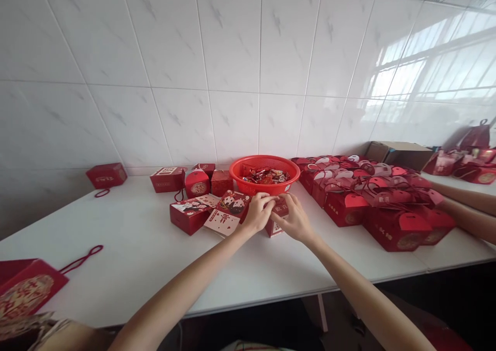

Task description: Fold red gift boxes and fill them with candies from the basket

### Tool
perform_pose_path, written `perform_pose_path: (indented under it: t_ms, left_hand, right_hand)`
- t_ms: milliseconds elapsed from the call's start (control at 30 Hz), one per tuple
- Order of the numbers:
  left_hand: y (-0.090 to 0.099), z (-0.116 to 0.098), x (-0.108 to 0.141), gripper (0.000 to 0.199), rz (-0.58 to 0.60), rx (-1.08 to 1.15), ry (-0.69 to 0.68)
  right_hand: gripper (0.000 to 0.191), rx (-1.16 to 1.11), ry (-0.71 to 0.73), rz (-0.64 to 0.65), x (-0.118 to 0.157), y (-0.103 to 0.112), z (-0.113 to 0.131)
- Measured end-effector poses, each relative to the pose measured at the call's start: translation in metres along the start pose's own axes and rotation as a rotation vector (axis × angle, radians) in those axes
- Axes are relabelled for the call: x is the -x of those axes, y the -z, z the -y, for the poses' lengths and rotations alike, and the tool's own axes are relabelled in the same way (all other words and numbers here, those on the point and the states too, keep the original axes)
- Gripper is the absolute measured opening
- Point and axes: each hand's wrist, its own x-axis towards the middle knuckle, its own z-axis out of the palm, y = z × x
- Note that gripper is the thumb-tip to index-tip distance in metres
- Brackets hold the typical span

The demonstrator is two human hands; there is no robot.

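Red box (pixel 275 228) on wht tbl (pixel 263 268), w/ tiled wall (pixel 232 124) behind

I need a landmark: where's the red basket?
In the head view, the red basket is central, just beyond the left hand and right hand, left of the massed boxes.

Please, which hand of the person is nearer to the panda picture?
The left. The left hand is just right of the panda picture; the right hand is farther right, at the small red box.
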Motion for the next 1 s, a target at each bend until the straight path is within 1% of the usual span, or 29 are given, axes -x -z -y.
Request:
perform_pose_path:
  t_ms: [100, 200, 300, 367, 433, 500, 567, 667, 733, 800, 900, 1000]
  left_hand:
    - [-0.002, -0.001, 0.0, 0.026, 0.014, 0.033, -0.006]
    - [-0.002, -0.003, 0.001, 0.029, 0.042, 0.056, -0.008]
    - [0.0, -0.005, 0.005, 0.03, 0.072, 0.068, -0.014]
    - [0.003, -0.006, 0.007, 0.031, 0.092, 0.08, -0.02]
    - [0.008, -0.006, 0.01, 0.033, 0.118, 0.112, -0.039]
    - [0.012, -0.004, 0.014, 0.037, 0.127, 0.168, -0.063]
    - [0.013, 0.0, 0.018, 0.039, 0.106, 0.223, -0.061]
    - [0.009, 0.008, 0.025, 0.039, 0.063, 0.279, 0.009]
    - [0.003, 0.013, 0.029, 0.038, 0.071, 0.299, 0.061]
    - [-0.003, 0.015, 0.031, 0.036, 0.102, 0.298, 0.078]
    - [-0.007, 0.015, 0.034, 0.033, 0.166, 0.258, 0.037]
    - [-0.007, 0.012, 0.035, 0.031, 0.23, 0.221, -0.035]
  right_hand:
    - [0.041, 0.136, -0.078, 0.045, 0.003, 0.004, 0.007]
    - [0.038, 0.306, -0.147, 0.104, 0.006, 0.01, 0.022]
    - [0.033, 0.438, -0.184, 0.176, 0.007, 0.015, 0.037]
    - [0.033, 0.479, -0.19, 0.206, 0.007, 0.017, 0.043]
    - [0.035, 0.485, -0.187, 0.223, 0.006, 0.017, 0.043]
    - [0.038, 0.467, -0.175, 0.231, 0.004, 0.017, 0.039]
    - [0.043, 0.436, -0.168, 0.22, 0.003, 0.018, 0.033]
    - [0.046, 0.38, -0.167, 0.166, 0.006, 0.026, 0.022]
    - [0.044, 0.337, -0.172, 0.102, 0.014, 0.037, 0.014]
    - [0.042, 0.299, -0.171, 0.014, 0.024, 0.052, 0.006]
    - [0.041, 0.306, -0.165, -0.136, 0.045, 0.083, -0.011]
    - [0.048, 0.381, -0.191, -0.294, 0.066, 0.112, -0.037]
